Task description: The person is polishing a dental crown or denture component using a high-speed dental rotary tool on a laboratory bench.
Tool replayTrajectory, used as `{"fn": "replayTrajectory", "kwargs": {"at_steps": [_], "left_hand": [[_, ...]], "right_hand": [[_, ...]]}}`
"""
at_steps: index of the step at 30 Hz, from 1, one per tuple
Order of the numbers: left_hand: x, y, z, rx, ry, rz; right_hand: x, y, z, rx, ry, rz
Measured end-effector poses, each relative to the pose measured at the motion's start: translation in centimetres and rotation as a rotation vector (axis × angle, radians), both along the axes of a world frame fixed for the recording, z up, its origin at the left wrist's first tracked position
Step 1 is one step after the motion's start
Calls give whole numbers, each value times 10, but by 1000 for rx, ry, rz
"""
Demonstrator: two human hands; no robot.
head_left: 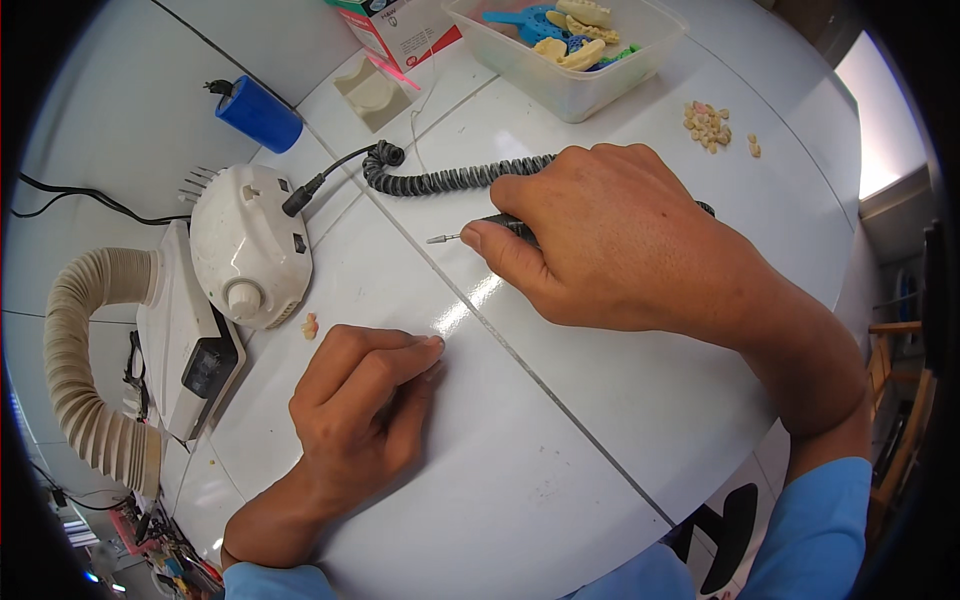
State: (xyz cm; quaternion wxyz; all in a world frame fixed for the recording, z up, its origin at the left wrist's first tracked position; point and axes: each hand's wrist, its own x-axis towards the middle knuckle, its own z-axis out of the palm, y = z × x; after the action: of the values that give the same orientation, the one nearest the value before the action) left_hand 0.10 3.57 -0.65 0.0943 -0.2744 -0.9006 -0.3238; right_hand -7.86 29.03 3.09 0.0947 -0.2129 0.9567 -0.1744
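My right hand (630, 235) is wrapped round a dark rotary handpiece (514, 224), mostly hidden under the palm. From its front end a thin metal bur (445, 239) points left. The handpiece's black coiled cord (450, 181) runs to a white micromotor control box (252, 250). My left hand (365, 400) rests low over the table with its fingers curled and the thumb and fingertips together. Whatever lies in that pinch, if anything, is hidden. Just beyond the left knuckles lies a small pink and cream tooth-like piece (310, 326).
A white suction unit (172, 330) with a ribbed hose (85, 360) stands at left. Behind are a blue cup (260, 115), a box (405, 35) and a clear tub (570, 95) of dental models. Several small tooth-like pieces (707, 127) lie at far right on the white table (480, 480).
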Motion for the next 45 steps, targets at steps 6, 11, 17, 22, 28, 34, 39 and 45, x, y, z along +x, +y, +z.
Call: {"fn": "replayTrajectory", "kwargs": {"at_steps": [6,11,17,22,28,34,39,45], "left_hand": [[-4,-2,6,82,-113,55],[-7,-19,-4,270,-273,40],[-2,-15,-2,376,-456,89],[-3,-15,-5,410,-451,111],[-2,-12,-11,448,-435,131],[-1,-12,-16,447,-368,150],[-2,-12,-16,411,-335,145],[-2,-13,-11,434,-337,148]], "right_hand": [[-1,-2,1,-23,8,19],[1,-2,3,-73,-10,20],[12,-7,7,-126,-51,118],[12,-8,6,-119,-56,156],[15,-6,5,-105,-6,197],[14,-9,10,-63,-76,208],[15,-11,12,-70,-110,224],[16,-12,10,-68,-81,208]]}}
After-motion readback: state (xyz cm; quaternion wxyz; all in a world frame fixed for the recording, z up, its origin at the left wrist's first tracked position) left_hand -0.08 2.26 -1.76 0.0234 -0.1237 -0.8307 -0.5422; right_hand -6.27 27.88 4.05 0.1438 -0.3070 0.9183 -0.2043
